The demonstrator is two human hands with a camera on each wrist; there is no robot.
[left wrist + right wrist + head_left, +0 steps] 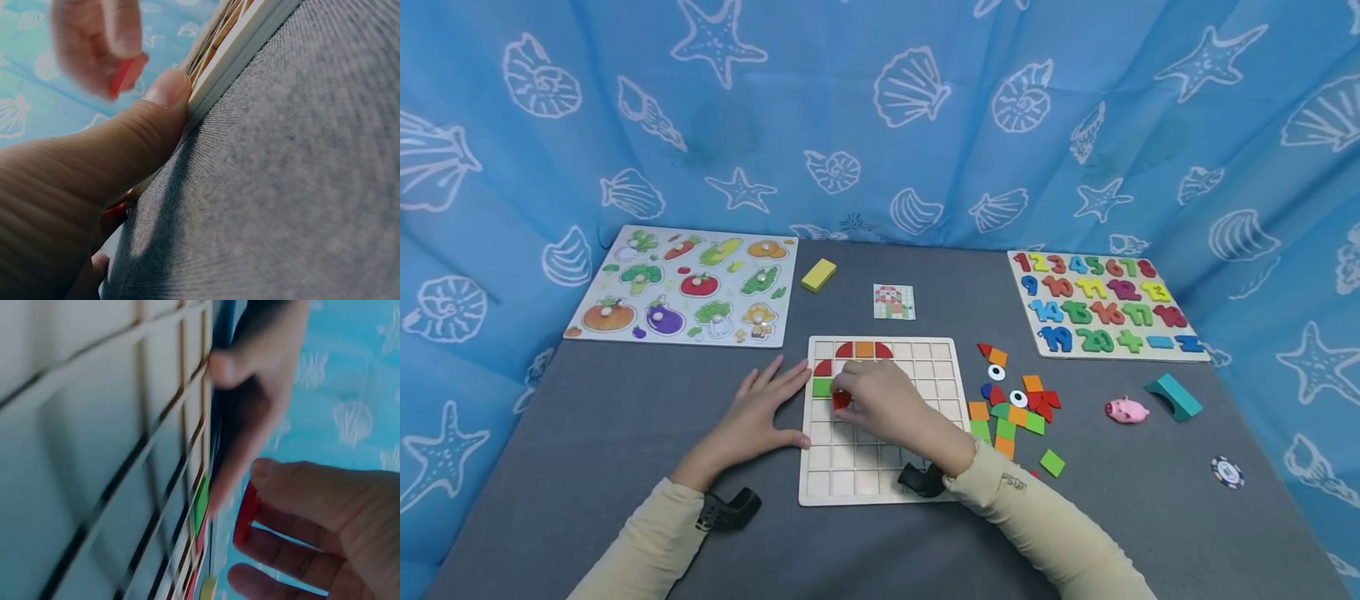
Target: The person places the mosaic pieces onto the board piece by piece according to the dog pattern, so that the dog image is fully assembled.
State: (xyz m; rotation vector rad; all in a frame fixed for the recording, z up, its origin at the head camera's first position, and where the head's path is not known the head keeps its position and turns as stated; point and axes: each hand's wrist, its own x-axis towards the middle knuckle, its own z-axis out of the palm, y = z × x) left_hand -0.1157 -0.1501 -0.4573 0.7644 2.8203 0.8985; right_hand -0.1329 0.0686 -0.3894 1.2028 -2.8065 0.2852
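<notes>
A wooden grid board [842, 482] lies on the table. Along its upper left sit an orange square [864, 350], several red rounded-corner pieces [823, 368] and a green square [822, 388]. My right hand [887, 402] pinches a red block [247, 514] between thumb and fingers, above the board's left part; its exact shape is partly covered by the fingers. My left hand [758, 423] lies at the board's left side with fingers spread. In the left wrist view its thumb [164, 94] touches the board's edge.
Loose coloured pieces [1007, 427] lie right of the board. Behind it are a patterned card [893, 302] and a yellow block [818, 275]. A vegetable puzzle [681, 242] stands back left, a number puzzle [1120, 346] back right. A pink pig [1126, 409], teal arch [1174, 397] and chip [1227, 472] lie right.
</notes>
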